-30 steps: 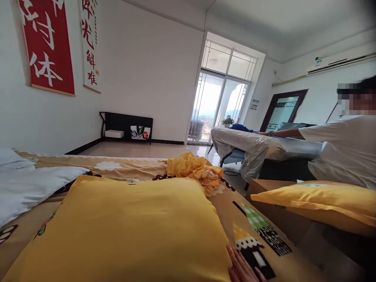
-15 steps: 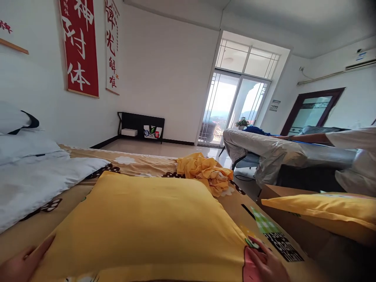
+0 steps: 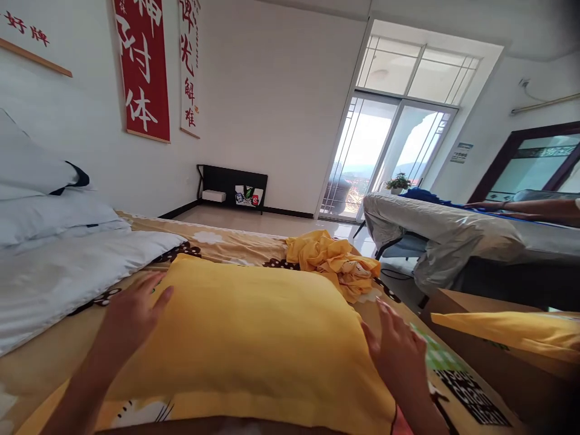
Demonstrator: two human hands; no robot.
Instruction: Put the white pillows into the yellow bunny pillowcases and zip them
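A plump yellow pillow point(image 3: 254, 326) lies on the patterned bedsheet point(image 3: 217, 232) in front of me, with part of a printed figure showing along its near edge. At the pillow's left side is my left hand point(image 3: 131, 317), fingers apart, thumb near the cloth. My right hand point(image 3: 396, 347) rests against the right side with its fingers stretched out and nothing gripped. Beyond the pillow's far right corner sits a crumpled heap of yellow-orange cloth point(image 3: 333, 260).
White pillows point(image 3: 86, 260) are stacked at the left. To the right, a cardboard box point(image 3: 471, 338) has another yellow pillow point(image 3: 512, 329) on it. Another person's arm point(image 3: 544, 208) reaches over a plastic-covered table point(image 3: 453, 220). A black low shelf point(image 3: 231, 181) stands by the far wall.
Both hands have let go of the pillow's near corners and moved forward along its sides, fingers now spread. The view has shifted, so the room appears farther right.
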